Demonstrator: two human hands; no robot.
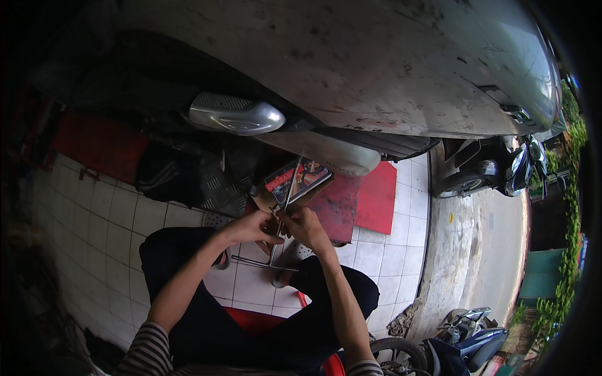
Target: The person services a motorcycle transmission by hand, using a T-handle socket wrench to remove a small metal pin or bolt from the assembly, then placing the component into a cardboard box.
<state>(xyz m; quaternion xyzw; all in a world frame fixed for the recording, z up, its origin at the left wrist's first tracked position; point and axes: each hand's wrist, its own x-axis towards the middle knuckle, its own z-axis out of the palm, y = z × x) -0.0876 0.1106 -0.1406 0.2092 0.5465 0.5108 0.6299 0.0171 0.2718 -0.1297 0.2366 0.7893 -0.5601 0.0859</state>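
My left hand [249,227] and my right hand [305,227] meet in front of me between my knees. A long metal T-handle wrench [292,185] runs between them, its crossbar at the near end, low over the tiles. My right fingers are closed round its shaft. The left hand's fingers are curled close beside the shaft, pinching at a small dark piece too small to name. Just beyond the hands, an open cardboard box [305,180] with a printed dark and red panel sits by the red platform [335,207].
Above hangs a motorbike's pale, scuffed body [376,69] with a silver ribbed cover [237,114]. A dark diamond-plate surface [222,188] lies left of the box. White floor tiles [376,260] run to the street edge at right, where parked motorbikes [467,348] stand.
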